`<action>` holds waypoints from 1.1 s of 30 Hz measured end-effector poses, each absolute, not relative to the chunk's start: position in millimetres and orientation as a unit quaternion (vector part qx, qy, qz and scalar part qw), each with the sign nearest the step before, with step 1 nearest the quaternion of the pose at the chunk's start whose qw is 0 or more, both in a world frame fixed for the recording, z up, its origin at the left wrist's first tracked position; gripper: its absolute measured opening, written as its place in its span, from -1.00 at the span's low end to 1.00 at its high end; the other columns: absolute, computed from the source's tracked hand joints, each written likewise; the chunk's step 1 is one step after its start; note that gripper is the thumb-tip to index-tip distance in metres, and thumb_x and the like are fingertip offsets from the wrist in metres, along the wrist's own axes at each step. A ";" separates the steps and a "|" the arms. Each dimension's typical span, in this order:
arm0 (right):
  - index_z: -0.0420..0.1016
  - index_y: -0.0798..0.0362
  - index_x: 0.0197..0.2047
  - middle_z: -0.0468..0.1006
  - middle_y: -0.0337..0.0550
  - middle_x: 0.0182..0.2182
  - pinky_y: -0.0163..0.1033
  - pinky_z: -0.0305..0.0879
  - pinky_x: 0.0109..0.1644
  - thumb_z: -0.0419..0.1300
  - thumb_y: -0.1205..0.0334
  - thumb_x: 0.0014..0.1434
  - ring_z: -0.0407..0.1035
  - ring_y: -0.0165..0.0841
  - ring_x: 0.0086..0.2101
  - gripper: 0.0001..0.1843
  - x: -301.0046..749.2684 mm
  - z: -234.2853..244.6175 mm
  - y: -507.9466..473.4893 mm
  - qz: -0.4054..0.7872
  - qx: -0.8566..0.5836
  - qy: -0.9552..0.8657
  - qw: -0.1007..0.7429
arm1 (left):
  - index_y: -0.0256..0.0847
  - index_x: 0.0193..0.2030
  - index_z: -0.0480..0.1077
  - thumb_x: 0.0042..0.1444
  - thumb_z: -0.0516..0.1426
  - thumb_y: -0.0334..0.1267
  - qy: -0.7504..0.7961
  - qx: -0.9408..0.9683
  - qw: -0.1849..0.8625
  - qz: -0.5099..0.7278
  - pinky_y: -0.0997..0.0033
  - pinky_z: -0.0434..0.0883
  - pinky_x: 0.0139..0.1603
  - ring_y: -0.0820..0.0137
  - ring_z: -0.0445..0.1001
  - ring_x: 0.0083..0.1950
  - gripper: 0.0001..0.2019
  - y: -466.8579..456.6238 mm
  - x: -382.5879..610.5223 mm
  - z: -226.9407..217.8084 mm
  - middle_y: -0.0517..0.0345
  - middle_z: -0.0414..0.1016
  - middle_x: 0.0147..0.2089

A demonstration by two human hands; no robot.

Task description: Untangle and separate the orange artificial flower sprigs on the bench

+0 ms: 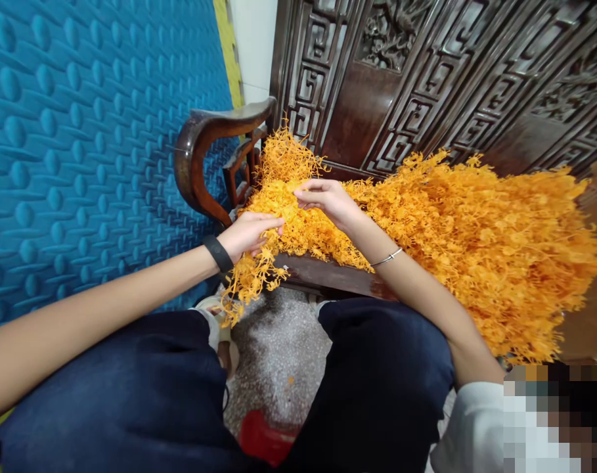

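Observation:
A big heap of orange plastic sprigs (475, 236) lies on the seat of a dark carved wooden bench (337, 276). My left hand (251, 235), with a black band on its wrist, is closed on a bunch of orange sprigs (251, 279) that hangs down over the seat's front edge. My right hand (328, 197), a thin silver bangle on its wrist, pinches a sprig at the left end of the heap, just above and right of my left hand.
The bench's curved armrest (199, 151) stands at the left and its carved backrest (426, 79) rises behind the heap. A blue embossed foam wall (81, 144) is on the left. My knees in dark trousers frame speckled floor (278, 355) and a red object (266, 440).

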State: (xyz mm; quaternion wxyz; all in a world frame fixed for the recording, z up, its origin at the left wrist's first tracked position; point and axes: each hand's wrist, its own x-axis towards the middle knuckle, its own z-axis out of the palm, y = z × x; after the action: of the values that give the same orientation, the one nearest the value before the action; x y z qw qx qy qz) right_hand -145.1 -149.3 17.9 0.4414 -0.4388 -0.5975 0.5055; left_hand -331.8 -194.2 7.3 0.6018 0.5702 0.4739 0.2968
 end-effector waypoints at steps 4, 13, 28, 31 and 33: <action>0.42 0.11 -0.55 0.44 -0.25 -0.58 -0.30 0.19 -0.31 0.27 0.35 -0.06 0.35 -0.48 -0.48 -0.89 -150.6 14.8 -147.8 0.536 -0.476 -0.488 0.498 | -0.22 -0.55 0.29 0.16 0.09 -0.25 0.466 0.574 0.596 0.312 0.64 0.01 -0.76 0.64 -0.10 -0.82 -0.74 -193.6 -334.1 15.6 0.42 -0.10 -0.86; 0.33 0.07 -0.56 0.38 -0.34 -0.57 -0.34 0.14 -0.33 0.16 0.47 -0.06 0.29 -0.54 -0.49 -0.86 -171.6 8.8 -149.8 0.507 -0.521 -0.352 0.589 | -0.23 -0.55 0.26 0.16 0.07 -0.35 0.472 0.561 0.600 0.319 0.62 -0.01 -0.78 0.64 -0.08 -0.83 -0.75 -189.9 -325.4 17.0 0.42 -0.01 -0.82; 0.37 0.02 -0.40 0.48 -0.24 -0.40 -0.29 0.24 -0.31 0.01 0.40 -0.05 0.36 -0.44 -0.35 -0.84 -179.9 -12.2 -95.7 0.383 -0.576 -0.347 0.634 | -0.22 -0.56 0.21 0.17 0.06 -0.36 0.438 0.464 0.670 0.380 0.63 -0.02 -0.75 0.66 -0.14 -0.82 -0.74 -192.8 -306.1 17.8 0.45 -0.10 -0.84; 0.39 0.05 -0.24 0.49 -0.20 -0.32 -0.31 0.23 -0.39 -0.03 0.39 0.03 0.37 -0.44 -0.37 -0.74 -156.1 -5.2 -83.5 0.346 -0.605 -0.299 0.652 | -0.24 -0.61 0.23 0.15 0.09 -0.36 0.440 0.501 0.676 0.313 0.62 -0.05 -0.77 0.67 -0.11 -0.83 -0.70 -206.6 -304.1 23.7 0.41 -0.04 -0.82; 0.39 0.06 -0.16 0.47 -0.19 -0.34 -0.32 0.18 -0.44 -0.01 0.34 0.08 0.34 -0.45 -0.42 -0.73 -141.6 -1.9 -83.4 0.343 -0.626 -0.283 0.640 | -0.26 -0.60 0.28 0.16 0.09 -0.33 0.433 0.521 0.674 0.294 0.61 -0.04 -0.77 0.69 -0.07 -0.83 -0.71 -214.1 -304.6 25.9 0.38 0.04 -0.77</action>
State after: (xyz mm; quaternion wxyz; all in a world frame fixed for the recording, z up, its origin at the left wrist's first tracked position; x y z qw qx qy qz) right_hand -141.6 -83.4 -1.9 0.6404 -0.6262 -0.2831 0.3428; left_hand -304.6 -214.1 25.9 0.6743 0.5212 0.4327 0.2940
